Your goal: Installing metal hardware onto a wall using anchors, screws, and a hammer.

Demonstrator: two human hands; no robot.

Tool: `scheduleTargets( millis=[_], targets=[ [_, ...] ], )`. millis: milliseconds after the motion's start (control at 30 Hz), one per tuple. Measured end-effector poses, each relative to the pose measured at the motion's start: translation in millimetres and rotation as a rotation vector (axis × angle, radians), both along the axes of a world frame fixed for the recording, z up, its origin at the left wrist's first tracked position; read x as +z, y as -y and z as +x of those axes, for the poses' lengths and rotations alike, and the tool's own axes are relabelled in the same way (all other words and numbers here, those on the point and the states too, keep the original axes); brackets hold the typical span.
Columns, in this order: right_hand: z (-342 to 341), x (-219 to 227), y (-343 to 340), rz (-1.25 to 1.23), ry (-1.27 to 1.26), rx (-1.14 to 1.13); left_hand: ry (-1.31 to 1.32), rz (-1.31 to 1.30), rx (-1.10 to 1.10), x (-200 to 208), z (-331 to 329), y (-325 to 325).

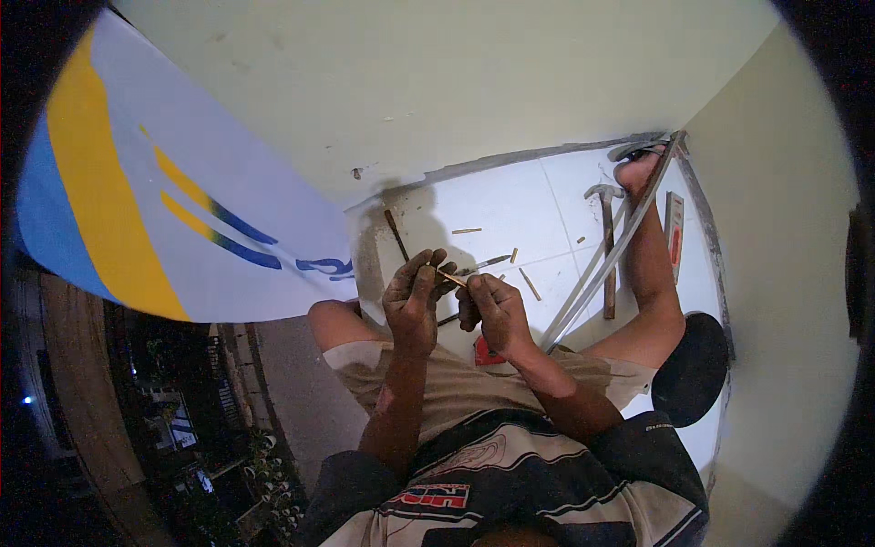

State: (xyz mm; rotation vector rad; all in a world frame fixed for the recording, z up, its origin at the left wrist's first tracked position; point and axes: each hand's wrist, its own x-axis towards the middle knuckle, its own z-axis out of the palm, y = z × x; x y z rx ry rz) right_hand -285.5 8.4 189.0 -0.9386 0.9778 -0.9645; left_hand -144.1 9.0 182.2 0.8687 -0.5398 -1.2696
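A thin, yellowish-brown stick [453, 278] is held between my two hands over the floor in front of my lap. My left hand [415, 296] pinches its left end, fingers curled. At its right end my right hand [495, 310] grips with thumb and fingers. The stick's ends are hidden by the fingers, and I cannot tell its material. Just beyond the hands lies a slim, dark pointed tool [488, 264]. Similar short sticks [530, 284] are scattered on the white tiles. A red object [488, 352] sits below my right hand, partly covered.
A claw hammer [609, 255] lies to the right, beside long metal strips [592, 283] leaning toward the corner. Near the right wall is a red-and-grey tool [674, 237]. A dark rod [396, 234] lies at left. A blue, yellow and white banner [210, 182] hangs left; a black round object [691, 369] is right.
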Motion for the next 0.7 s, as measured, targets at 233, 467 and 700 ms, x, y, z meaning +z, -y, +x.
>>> scheduleTargets(
  millis=[233, 467, 700],
  targets=[
    [1.4, -8.8, -2.3, -0.138, -0.106, -0.063, 0.042, 0.047, 0.031, -0.7, -1.9, 2.8],
    [-5.0, -13.8, -0.8, 0.050, 0.041, -0.032, 0.010, 0.068, 0.055, -11.7, -2.5, 1.1],
    [-22.9, -24.5, -4.1, 0.225, 0.036, 0.190, 0.036, 0.195, 0.027, -19.6, -8.2, -6.8]
  ],
)
